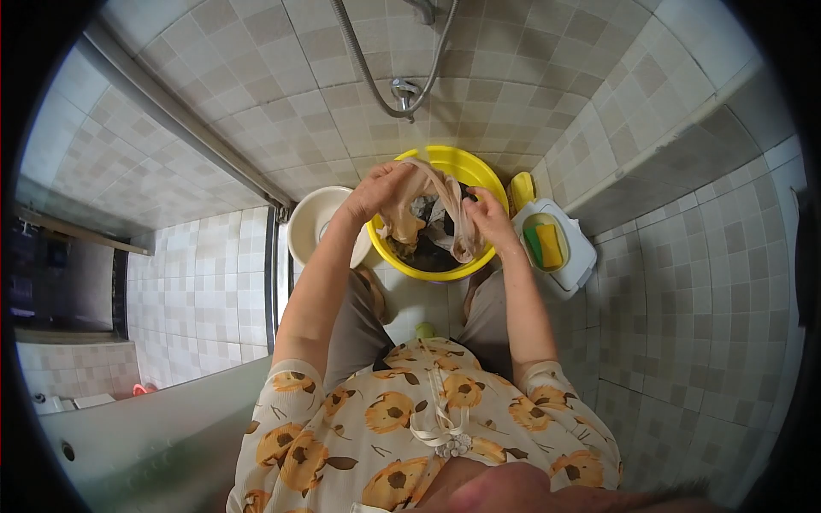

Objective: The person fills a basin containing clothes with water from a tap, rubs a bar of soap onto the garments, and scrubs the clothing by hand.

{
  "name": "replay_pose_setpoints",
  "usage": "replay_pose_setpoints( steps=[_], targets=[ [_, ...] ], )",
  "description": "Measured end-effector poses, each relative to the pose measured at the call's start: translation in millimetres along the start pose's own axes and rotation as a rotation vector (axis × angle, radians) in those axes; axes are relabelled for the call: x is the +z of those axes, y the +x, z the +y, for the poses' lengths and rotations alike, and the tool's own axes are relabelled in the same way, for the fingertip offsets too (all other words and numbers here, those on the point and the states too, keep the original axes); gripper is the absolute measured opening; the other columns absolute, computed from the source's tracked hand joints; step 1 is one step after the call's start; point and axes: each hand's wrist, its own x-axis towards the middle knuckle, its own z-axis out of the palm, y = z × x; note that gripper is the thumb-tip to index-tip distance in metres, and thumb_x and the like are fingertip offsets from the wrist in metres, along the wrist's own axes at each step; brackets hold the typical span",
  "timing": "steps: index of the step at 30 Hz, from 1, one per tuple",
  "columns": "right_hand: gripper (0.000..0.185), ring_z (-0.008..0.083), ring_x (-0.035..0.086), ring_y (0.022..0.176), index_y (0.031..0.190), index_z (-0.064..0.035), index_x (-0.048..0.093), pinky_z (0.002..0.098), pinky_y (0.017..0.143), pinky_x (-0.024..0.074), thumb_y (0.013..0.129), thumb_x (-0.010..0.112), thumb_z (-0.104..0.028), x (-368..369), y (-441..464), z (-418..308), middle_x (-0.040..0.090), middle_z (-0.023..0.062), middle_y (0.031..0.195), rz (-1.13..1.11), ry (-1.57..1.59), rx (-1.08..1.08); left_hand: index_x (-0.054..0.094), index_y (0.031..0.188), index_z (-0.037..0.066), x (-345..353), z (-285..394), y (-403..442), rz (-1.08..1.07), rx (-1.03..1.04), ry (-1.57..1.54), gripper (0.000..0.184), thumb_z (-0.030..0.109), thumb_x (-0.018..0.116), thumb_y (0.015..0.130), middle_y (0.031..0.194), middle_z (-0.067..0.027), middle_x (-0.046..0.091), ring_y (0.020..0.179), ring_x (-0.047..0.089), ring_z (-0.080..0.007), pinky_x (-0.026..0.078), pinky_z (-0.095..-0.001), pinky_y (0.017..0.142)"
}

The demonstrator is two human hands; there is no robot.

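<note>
Beige, thin-looking cloth (pixel 463 239) is raised in a loop over the yellow basin (pixel 473 168), its lower folds hanging inside the rim. The left hand (pixel 380 190), at ten o'clock of the basin, pinches the top of the loop between thumb and fingers. The right hand (pixel 489 218), at three o'clock, has its fingers bent against the other side; whether they grip, I cannot tell.

As far as shows, the work is partway: this piece is lifted and partly opened out but not yet out of the basin, while dark cloths (pixel 428 256) lie bunched beneath it, apparently left to handle. How wet or clean anything is cannot be made out.

Farther out, a white bowl (pixel 305 224) stands at nine o'clock. A white container (pixel 583 258) sits near four o'clock, with a green-and-yellow sponge (pixel 550 245) on it. Toward eleven o'clock, a shower hose (pixel 351 41) hangs against the tiles.
</note>
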Motion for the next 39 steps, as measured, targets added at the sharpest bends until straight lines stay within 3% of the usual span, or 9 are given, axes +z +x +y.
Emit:
replay_pose_setpoints(
  steps=[7,9,12,17,21,23,25,28,39],
  targets=[
    [0.031,0.0138,0.054,0.072,0.109,0.0007,0.057,0.0303,0.067,0.0457,0.088,0.062,-0.022,10,2,22,0.061,0.008,0.081,-0.229,-0.041,-0.168,0.064,0.103,0.004,12,6,-7,-0.173,-0.152,-0.042,0.033,0.033,0.055,0.092,0.088,-0.002,0.065,0.071,0.06,-0.0083,0.05,-0.0223,0.06],
    [0.024,0.0193,0.057,0.074,0.101,0.003,0.058,0.0318,0.07,0.0464,0.088,0.058,-0.017,6,-2,9,0.061,0.0119,0.082,-0.2,-0.143,-0.139,0.064,0.104,0.003,13,11,-14,-0.129,-0.156,-0.012,0.033,0.033,0.056,0.092,0.088,-0.0019,0.065,0.07,0.06,-0.0086,0.05,-0.0224,0.06],
    [0.024,0.0307,0.059,0.08,0.104,0.0037,0.058,0.0317,0.074,0.0462,0.089,0.051,-0.013,7,-3,-5,0.061,0.0169,0.084,0.043,-0.234,-0.487,0.064,0.103,0.003,5,4,-13,-0.073,-0.132,0.014,0.033,0.033,0.057,0.091,0.086,-0.0011,0.065,0.068,0.06,-0.0084,0.05,-0.0225,0.058],
    [0.024,0.0159,0.057,0.077,0.105,0.0009,0.06,0.0275,0.072,0.0453,0.092,0.047,-0.014,-5,0,-38,0.062,0.0094,0.083,0.105,-0.063,-0.244,0.067,0.096,0.004,-26,-35,-4,-0.19,-0.07,0.073,0.03,0.032,0.057,0.091,0.079,0.001,0.065,0.064,0.059,-0.0077,0.049,-0.0227,0.055],
    [0.024,0.0112,0.055,0.075,0.1,0.0004,0.061,0.0253,0.07,0.0445,0.094,0.045,-0.017,-6,9,-58,0.061,0.0065,0.081,0.122,-0.005,-0.357,0.069,0.08,0.004,-27,-56,-5,-0.196,-0.09,0.51,0.031,0.032,0.058,0.089,0.072,-0.003,0.066,0.064,0.06,-0.0118,0.047,-0.027,0.057],
    [0.023,0.0102,0.055,0.077,0.1,0.0003,0.061,0.0244,0.071,0.0439,0.095,0.046,-0.016,-9,10,-66,0.062,0.0047,0.083,0.135,-0.051,-0.299,0.07,0.086,0.005,-31,-65,-9,-0.013,0.068,1.108,0.027,0.031,0.062,0.083,0.075,-0.0112,0.067,0.067,0.063,-0.0206,0.049,-0.0319,0.063],
    [0.024,0.0097,0.055,0.079,0.101,0.0002,0.061,0.024,0.071,0.0438,0.095,0.046,-0.017,-15,8,-74,0.062,0.0036,0.085,0.134,0.022,-0.254,0.07,0.092,0.006,-41,-72,-8,0.005,0.016,1.113,0.029,0.031,0.064,0.078,0.079,-0.0163,0.066,0.072,0.064,-0.0278,0.05,-0.0348,0.07],
    [0.024,0.0089,0.055,0.08,0.102,0.0002,0.062,0.0226,0.072,0.0441,0.096,0.045,-0.017,-26,10,-71,0.062,0.0024,0.088,0.14,0.024,-0.269,0.069,0.095,0.002,-58,-96,-4,0.086,-0.073,0.708,0.032,0.029,0.067,0.079,0.078,-0.0121,0.068,0.071,0.066,-0.021,0.051,-0.0319,0.069],
    [0.026,0.01,0.056,0.082,0.105,0.001,0.062,0.0231,0.075,0.0444,0.097,0.044,-0.015,-34,5,-74,0.063,0.0043,0.092,0.243,-0.073,-0.257,0.071,0.089,0.004,-57,-84,1,-0.142,-0.182,0.329,0.025,0.028,0.072,0.08,0.074,-0.0015,0.067,0.067,0.059,-0.009,0.048,-0.0233,0.067]
  ],
)
